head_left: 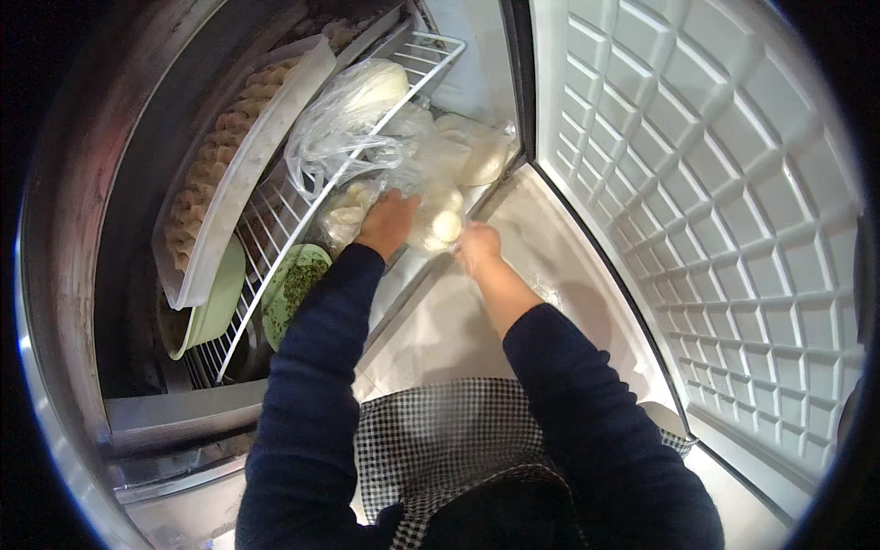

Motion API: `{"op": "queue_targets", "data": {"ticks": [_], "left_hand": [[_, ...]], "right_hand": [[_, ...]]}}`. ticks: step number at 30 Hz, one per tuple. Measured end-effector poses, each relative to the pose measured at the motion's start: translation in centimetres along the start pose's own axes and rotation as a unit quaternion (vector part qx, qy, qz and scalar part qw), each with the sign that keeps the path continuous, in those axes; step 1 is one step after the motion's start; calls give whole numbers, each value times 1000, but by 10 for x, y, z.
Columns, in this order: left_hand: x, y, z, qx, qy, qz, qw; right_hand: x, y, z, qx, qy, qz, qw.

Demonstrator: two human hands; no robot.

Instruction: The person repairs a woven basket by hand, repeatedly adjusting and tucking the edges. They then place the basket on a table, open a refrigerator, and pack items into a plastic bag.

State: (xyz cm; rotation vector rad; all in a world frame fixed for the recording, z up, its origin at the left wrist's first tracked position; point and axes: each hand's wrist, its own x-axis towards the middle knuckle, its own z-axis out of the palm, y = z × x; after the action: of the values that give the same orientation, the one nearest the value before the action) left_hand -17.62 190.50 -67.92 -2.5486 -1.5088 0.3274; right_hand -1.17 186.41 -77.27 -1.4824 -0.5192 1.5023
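Both of my hands are at a clear plastic bag [438, 216] of pale, rounded pieces, perhaps dough or buns, low inside an open fridge. With fingers curled into the plastic, my left hand [389, 223] grips the bag's left side. At its right lower edge my right hand [478, 246] is closed on the plastic; its fingertips are partly hidden. Another clear bag with pale lumps [346, 213] lies against my left hand. Behind them sits a further bag of pale flat rounds [484, 158].
A white wire shelf [316, 197] slants above, bearing a knotted plastic bag [353, 105] and a long tray [261, 151] of light-brown rounded pieces. Under the shelf is a green dish [273, 302] with chopped greens. The ribbed fridge door [697, 202] stands wide on the right.
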Motion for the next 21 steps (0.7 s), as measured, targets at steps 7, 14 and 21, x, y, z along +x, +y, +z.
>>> {"op": "queue_targets", "data": {"ticks": [7,14,21], "left_hand": [[-2,19,1,42,4,-29,999],[-4,53,-17,-153,-13,-149,977],[-85,-15,-16,-101,-46,-277,954]], "right_hand": [[-29,-82,15,-144,130,-321,927],[-45,-102,12,-20,6,-198,980],[-43,-93,-34,190,-105,5,976]]}}
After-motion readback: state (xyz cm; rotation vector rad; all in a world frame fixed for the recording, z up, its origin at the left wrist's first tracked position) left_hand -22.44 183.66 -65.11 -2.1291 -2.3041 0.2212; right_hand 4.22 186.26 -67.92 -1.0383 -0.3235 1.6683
